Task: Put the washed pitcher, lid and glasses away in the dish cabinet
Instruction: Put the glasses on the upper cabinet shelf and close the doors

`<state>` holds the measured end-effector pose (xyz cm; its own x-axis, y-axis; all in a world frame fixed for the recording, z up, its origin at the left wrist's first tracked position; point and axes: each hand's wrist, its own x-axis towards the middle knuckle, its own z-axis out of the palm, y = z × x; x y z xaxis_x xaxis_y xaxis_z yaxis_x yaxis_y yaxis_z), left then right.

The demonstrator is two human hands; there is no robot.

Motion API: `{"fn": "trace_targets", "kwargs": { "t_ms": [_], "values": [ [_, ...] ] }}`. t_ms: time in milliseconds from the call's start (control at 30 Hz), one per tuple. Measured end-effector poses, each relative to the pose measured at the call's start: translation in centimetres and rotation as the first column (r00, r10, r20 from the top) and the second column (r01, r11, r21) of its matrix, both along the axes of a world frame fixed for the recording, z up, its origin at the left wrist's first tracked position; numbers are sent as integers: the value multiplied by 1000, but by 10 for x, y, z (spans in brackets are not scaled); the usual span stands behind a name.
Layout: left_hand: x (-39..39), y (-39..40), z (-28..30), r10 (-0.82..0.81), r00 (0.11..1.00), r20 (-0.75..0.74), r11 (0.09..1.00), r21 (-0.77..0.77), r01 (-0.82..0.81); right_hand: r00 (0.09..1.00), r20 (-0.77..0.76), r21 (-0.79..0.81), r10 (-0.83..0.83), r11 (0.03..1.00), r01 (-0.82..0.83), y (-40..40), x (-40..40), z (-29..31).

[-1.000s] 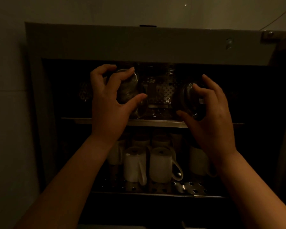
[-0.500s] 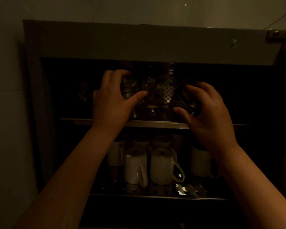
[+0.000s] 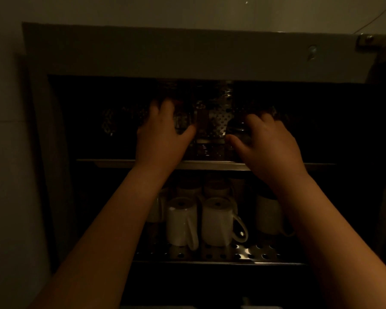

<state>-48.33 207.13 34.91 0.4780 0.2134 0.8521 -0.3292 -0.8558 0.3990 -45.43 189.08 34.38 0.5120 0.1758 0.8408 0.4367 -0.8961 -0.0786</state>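
Observation:
The scene is dim. Both my hands reach into the upper shelf [image 3: 112, 162] of the open dish cabinet [image 3: 187, 54]. My left hand [image 3: 163, 137] grips a clear glass [image 3: 182, 121], fingers over its top and thumb along its right side. A second clear glass [image 3: 237, 129] is held in my right hand [image 3: 270, 143], with the thumb in front of it. Both glasses sit low over the perforated shelf; whether they touch it is hidden. No pitcher or lid can be made out.
More glassware [image 3: 202, 121] stands between my hands against the perforated back panel [image 3: 221, 117]. On the lower perforated shelf [image 3: 254, 253] stand several white mugs [image 3: 218, 221] upside down. The cabinet frame closes in on the left and a dark door edge on the right.
Both hands have pushed deeper into the upper shelf and lowered, carrying the two glasses from in front of the opening to just above the shelf.

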Motion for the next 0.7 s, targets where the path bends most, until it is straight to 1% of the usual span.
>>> {"fn": "trace_targets", "kwargs": {
  "t_ms": [100,233,267,333,367,433,500,600,700],
  "values": [
    [1,3,0,29,996,-80,999,31,-27,997,-64,7,-33,999,34,2,1,-1],
    [4,5,0,24,990,-138,999,47,-18,994,-108,42,-12,999,16,3,0,-2],
    [4,6,0,28,989,-146,998,55,-20,996,-93,44,-5,999,9,3,-2,-4],
    [3,6,-1,38,986,-161,997,68,-27,1000,8,20,16,1000,-16,6,-7,-12],
    [1,5,-4,58,987,-152,995,95,-44,998,61,1,33,999,-33,9,-10,-17],
    [-3,4,-14,135,989,-65,970,211,-119,990,126,-41,59,998,-55,15,-15,-27],
    [-6,0,-28,185,982,40,916,356,-187,990,131,-95,54,995,-42,19,-17,-34],
    [-7,-4,-44,210,977,45,842,500,-204,993,114,-133,42,991,-27,17,-14,-39],
    [-8,-5,-49,222,974,49,811,545,-212,990,136,-155,34,988,-13,13,-11,-41]
  ]
}}
